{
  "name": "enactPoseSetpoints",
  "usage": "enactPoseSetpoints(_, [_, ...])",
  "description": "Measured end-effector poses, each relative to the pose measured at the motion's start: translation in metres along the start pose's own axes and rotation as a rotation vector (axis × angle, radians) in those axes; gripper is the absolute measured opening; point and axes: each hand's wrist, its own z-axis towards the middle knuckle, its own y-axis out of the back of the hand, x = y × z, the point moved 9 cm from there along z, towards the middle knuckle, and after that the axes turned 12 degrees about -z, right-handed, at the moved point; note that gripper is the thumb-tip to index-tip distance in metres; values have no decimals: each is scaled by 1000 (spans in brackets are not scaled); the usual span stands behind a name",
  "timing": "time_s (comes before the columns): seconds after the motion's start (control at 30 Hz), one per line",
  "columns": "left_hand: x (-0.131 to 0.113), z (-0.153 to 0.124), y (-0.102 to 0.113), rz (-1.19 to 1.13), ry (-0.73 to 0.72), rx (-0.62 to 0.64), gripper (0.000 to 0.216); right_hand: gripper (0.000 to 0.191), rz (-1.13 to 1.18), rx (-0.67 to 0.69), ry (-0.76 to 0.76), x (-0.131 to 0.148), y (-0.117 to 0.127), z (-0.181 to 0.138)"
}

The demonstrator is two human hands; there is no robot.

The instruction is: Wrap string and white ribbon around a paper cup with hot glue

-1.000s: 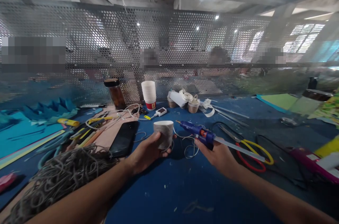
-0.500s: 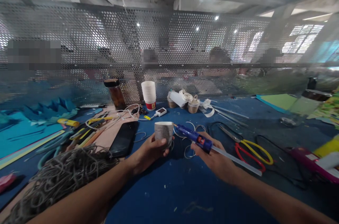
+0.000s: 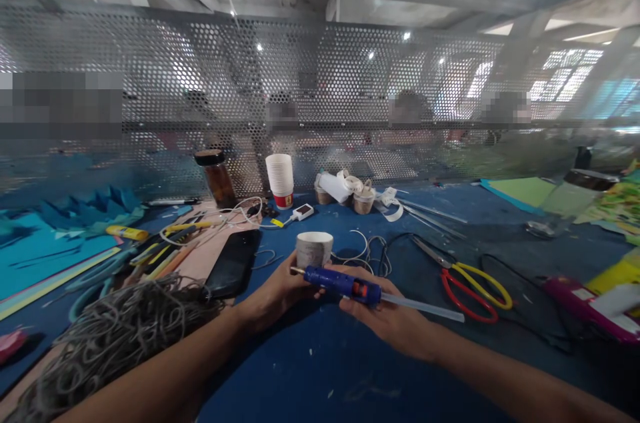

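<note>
A small paper cup, its outside covered in grey, stands upright in the middle of the view. My left hand is closed around its left and lower side. In front of the cup lies a blue hot glue gun, with a long clear glue stick sticking out of its back end. My right hand grips the glue gun, whose nozzle points left, near my left fingers. Whether the nozzle touches the cup I cannot tell. Loops of grey cord lie just behind my right hand.
Scissors with red and yellow handles lie to the right. A black phone and a heap of grey cord are on the left. Stacked paper cups and a brown jar stand before a perforated metal screen.
The glue gun has moved left and down, from the cup's right rim to across its front. The cup has shifted slightly right, still in my left hand.
</note>
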Motion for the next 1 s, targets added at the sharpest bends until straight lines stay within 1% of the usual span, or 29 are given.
enactPoseSetpoints(0.07, [-1, 0, -1, 25, -1, -29, 60, 44, 19, 11, -9, 1, -1, 0])
enactPoseSetpoints(0.17, [-4, -1, -5, 59, -18, -47, 64, 44, -19, 13, 12, 4, -1, 1])
enactPoseSetpoints(0.33, [-6, -1, -5, 84, -43, -100, 59, 40, -78, 39, 14, 4, -3, 1])
enactPoseSetpoints(0.4, [-6, 0, -5, 82, -49, -84, 50, 35, -115, 10, -14, 0, 1, 0])
enactPoseSetpoints(0.47, [-6, 1, -7, 81, -60, -36, 41, 29, -175, -59, -55, -5, 9, -1])
enactPoseSetpoints(0.53, [-5, 2, -8, 80, -70, 1, 36, 26, -214, -140, -92, -11, 19, -4])
enactPoseSetpoints(0.67, [-5, 2, -5, 64, -76, -19, 42, 28, -249, -241, -136, -18, 32, -9])
enactPoseSetpoints(0.77, [-6, 1, -6, 54, -70, -34, 44, 27, -386, -319, -84, -13, 40, -11])
enactPoseSetpoints(0.87, [-7, 2, -8, 50, -86, -24, 43, 24, -429, -295, -33, -7, 38, -11])
enactPoseSetpoints(0.93, [-7, 2, -8, 53, -92, -22, 42, 24, -421, -254, -29, -7, 36, -10])
enactPoseSetpoints(1.0, [-7, 3, -6, 61, -94, -30, 44, 24, -423, -254, -32, -6, 37, -10])
